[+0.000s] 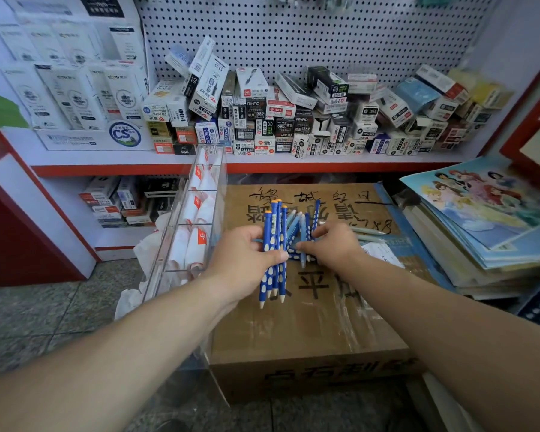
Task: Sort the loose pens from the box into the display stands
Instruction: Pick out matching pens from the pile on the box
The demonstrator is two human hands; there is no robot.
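My left hand point(245, 263) grips a bunch of dark blue pens with white dots and orange caps point(275, 244), held upright with tips down. My right hand point(331, 244) pinches more blue pens point(306, 227) from a loose pile lying on top of a closed cardboard box point(309, 322). A few pale blue pens point(367, 230) lie on the box just right of that hand. A clear acrylic display stand point(194, 213) with several compartments holding white packets leans at the box's left side.
A shelf point(262, 163) behind holds many small pen boxes under a pegboard. A stack of books and picture folders point(487, 219) sits to the right. Tiled floor point(44, 313) lies to the left, beside a red cabinet.
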